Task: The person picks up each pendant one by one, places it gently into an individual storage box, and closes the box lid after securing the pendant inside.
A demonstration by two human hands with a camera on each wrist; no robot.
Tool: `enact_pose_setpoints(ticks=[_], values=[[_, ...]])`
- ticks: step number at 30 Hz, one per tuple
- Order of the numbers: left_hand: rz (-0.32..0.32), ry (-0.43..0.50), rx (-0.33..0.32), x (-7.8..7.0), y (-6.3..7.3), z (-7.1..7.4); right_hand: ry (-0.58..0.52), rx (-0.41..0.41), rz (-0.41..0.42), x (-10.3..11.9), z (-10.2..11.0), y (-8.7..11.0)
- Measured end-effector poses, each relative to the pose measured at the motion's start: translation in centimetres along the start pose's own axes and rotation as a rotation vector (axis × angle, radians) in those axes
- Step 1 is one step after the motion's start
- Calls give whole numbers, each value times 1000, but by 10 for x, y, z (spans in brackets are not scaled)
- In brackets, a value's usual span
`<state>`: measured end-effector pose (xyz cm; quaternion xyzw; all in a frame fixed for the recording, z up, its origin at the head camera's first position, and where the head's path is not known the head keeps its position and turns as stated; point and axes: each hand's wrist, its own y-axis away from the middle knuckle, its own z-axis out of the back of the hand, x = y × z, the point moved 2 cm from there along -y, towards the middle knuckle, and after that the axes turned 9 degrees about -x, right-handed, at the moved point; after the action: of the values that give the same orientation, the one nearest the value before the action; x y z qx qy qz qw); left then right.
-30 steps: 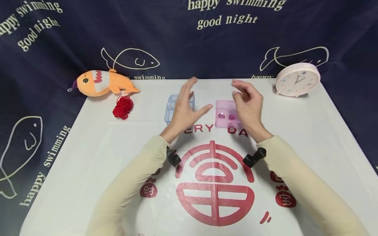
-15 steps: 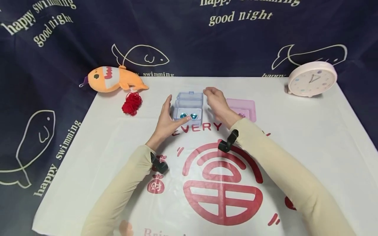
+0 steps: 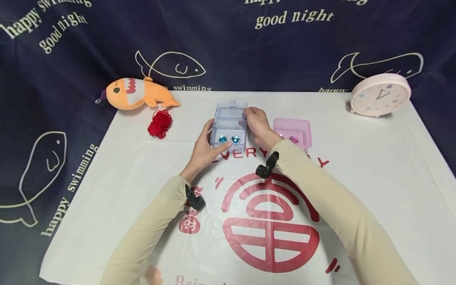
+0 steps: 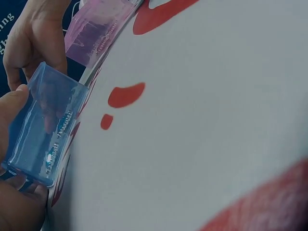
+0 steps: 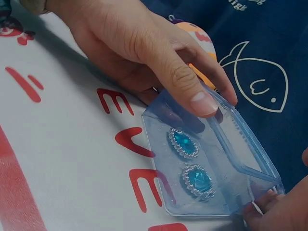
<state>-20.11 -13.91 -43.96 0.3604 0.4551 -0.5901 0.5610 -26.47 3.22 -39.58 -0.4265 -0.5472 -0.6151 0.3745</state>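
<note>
A translucent blue plastic box [image 3: 230, 125] stands with its lid [image 3: 231, 111] raised at the back. Two blue gems [image 3: 235, 139] with beaded rims show through its front wall. My left hand [image 3: 203, 152] grips the box from the left, thumb [image 5: 202, 102] over the front rim and fingers round the far side. At the right edge of the lid, my right hand [image 3: 258, 122] pinches with thumb and curled fingers. Beside that hand is a translucent pink box [image 3: 304, 128], its pink gems [image 3: 293, 139] partly behind the right wrist.
An orange plush toy [image 3: 122, 95] lies at the back left, with a bundle of red yarn [image 3: 160, 124] in front of it. A pink round clock [image 3: 381, 95] stands at the back right. A dark blue printed curtain [image 3: 228, 47] hangs behind the white table covering [image 3: 142, 178].
Both hands have come to the blue box. The left took hold of its side; the right moved left from the pink box to the blue lid, which now stands a little higher.
</note>
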Motion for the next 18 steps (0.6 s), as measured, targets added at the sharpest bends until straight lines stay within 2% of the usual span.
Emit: enact_pose_setpoints(ticks=[7,13,18], values=[[7,-4,13,-2,-2,-2,22,-22,49,7,4,1],[25,-31,23,-4,-3,-3,-1,12,82,15,9,4],[40,-20,23,-3,-2,0,53,41,83,20,11,9]])
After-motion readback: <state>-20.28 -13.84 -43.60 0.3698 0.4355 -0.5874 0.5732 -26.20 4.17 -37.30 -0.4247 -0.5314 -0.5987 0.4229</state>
